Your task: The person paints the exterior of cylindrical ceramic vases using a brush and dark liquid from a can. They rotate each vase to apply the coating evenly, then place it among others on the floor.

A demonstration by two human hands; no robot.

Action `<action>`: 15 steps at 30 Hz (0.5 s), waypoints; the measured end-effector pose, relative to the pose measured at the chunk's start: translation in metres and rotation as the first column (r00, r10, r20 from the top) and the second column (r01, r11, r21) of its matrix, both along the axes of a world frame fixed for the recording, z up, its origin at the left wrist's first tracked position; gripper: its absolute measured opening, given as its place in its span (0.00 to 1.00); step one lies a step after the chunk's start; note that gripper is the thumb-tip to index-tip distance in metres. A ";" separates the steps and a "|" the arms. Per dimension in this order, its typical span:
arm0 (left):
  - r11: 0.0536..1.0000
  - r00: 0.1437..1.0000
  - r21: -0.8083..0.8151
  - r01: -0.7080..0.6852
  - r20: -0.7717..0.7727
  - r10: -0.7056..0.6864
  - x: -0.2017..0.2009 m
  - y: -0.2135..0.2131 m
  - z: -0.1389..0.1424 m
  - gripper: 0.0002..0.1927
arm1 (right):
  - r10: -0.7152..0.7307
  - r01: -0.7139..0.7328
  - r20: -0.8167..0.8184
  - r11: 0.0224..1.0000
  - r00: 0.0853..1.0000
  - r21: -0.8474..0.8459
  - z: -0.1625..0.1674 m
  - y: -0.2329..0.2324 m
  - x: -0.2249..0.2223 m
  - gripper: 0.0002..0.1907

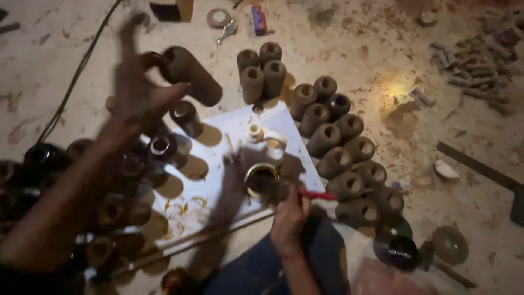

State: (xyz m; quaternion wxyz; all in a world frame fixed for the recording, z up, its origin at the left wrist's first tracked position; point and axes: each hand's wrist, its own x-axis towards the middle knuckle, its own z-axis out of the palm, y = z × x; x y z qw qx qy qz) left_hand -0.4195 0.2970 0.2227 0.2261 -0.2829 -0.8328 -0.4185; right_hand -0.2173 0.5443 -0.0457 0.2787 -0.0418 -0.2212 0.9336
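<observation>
My left hand (139, 90) is raised and blurred at the upper left, fingers spread, right beside a brown cylinder (191, 74) that tilts in the air; whether it grips the cylinder I cannot tell. My right hand (288, 216) rests low in the middle and holds a red-handled brush (316, 194) next to a round tin with a brass rim (262, 177). The tin stands on a white board (218, 164) stained with orange smears.
Several dull brown cylinders (338, 147) stand in rows right of the board, and glossy dark ones (131, 164) crowd its left. A small white bottle (254, 132), a dark bowl (401, 251), a lid (450, 245), a cable (76, 71) and debris lie on the dusty floor.
</observation>
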 end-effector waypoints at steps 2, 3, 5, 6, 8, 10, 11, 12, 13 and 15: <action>0.981 0.961 -0.195 -0.015 -0.273 -0.039 0.059 -0.026 0.026 0.43 | -0.108 0.041 0.179 0.939 0.978 0.342 0.022 0.008 -0.002 0.07; 0.999 0.978 -0.034 0.038 -0.205 -0.044 0.095 -0.038 0.034 0.44 | -0.183 0.036 0.245 0.862 0.952 0.506 0.033 0.012 -0.006 0.09; 0.987 0.997 0.149 0.053 -0.069 -0.043 0.156 -0.044 0.034 0.40 | -0.327 0.098 0.176 0.673 0.929 0.733 0.054 0.019 -0.013 0.10; 0.987 1.000 0.162 0.022 0.001 -0.023 0.176 -0.047 0.031 0.36 | -0.390 0.123 0.127 0.555 0.912 0.822 0.064 0.021 -0.015 0.12; 0.982 0.990 0.185 -0.043 0.140 0.017 0.209 -0.056 0.018 0.28 | -0.447 0.121 0.045 0.335 0.893 0.934 0.079 0.024 -0.016 0.13; 0.987 0.980 0.118 -0.109 0.181 0.086 0.238 -0.061 -0.008 0.27 | -0.457 0.081 0.037 0.236 0.889 0.968 0.091 0.023 -0.017 0.14; 0.989 0.979 0.043 -0.141 0.155 0.133 0.248 -0.056 -0.028 0.30 | -0.449 0.043 0.079 0.255 0.890 0.966 0.095 0.022 -0.018 0.15; 0.984 0.976 -0.031 -0.176 0.124 0.178 0.253 -0.051 -0.049 0.32 | -0.440 0.006 0.119 0.272 0.890 0.962 0.099 0.020 -0.018 0.16; 0.972 0.971 -0.104 -0.211 0.092 0.220 0.253 -0.050 -0.068 0.34 | -0.476 0.003 0.086 0.182 0.875 0.983 0.102 0.019 -0.018 0.15; 0.983 0.982 -0.073 -0.169 0.075 0.174 0.250 -0.051 -0.105 0.49 | -0.536 -0.015 0.011 -0.002 0.844 1.000 0.107 0.015 -0.019 0.15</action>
